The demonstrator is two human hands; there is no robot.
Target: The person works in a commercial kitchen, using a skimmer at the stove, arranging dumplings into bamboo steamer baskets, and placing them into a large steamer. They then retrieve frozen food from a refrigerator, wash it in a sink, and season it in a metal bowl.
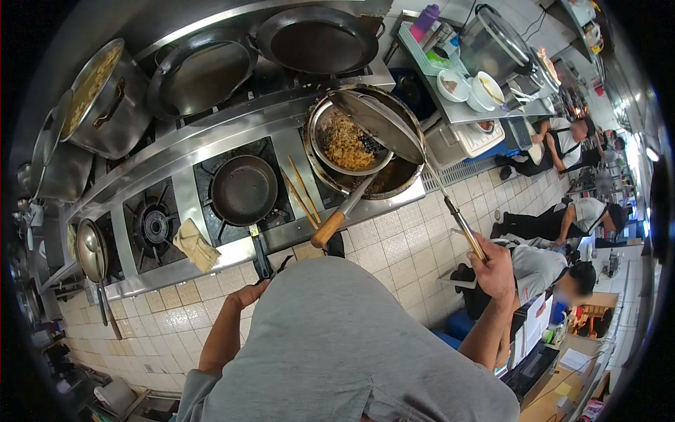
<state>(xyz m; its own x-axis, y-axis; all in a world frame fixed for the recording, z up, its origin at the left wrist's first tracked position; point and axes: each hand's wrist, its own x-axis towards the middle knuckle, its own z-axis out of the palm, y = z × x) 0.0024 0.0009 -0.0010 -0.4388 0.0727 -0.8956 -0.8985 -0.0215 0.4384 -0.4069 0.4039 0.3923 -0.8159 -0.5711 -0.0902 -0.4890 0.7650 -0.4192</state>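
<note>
My right hand gripped a long-handled metal tool over browned food in a wooden-handled pan; left hand at frying pan's handle, partly hidden, closure indeterminate.

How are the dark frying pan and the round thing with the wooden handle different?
The dark frying pan has a black handle; the wooden-handled vessel has a wood-ended one. The dark frying pan looks empty, while the wooden-handled vessel holds brown food. Both are round with one handle.
</note>
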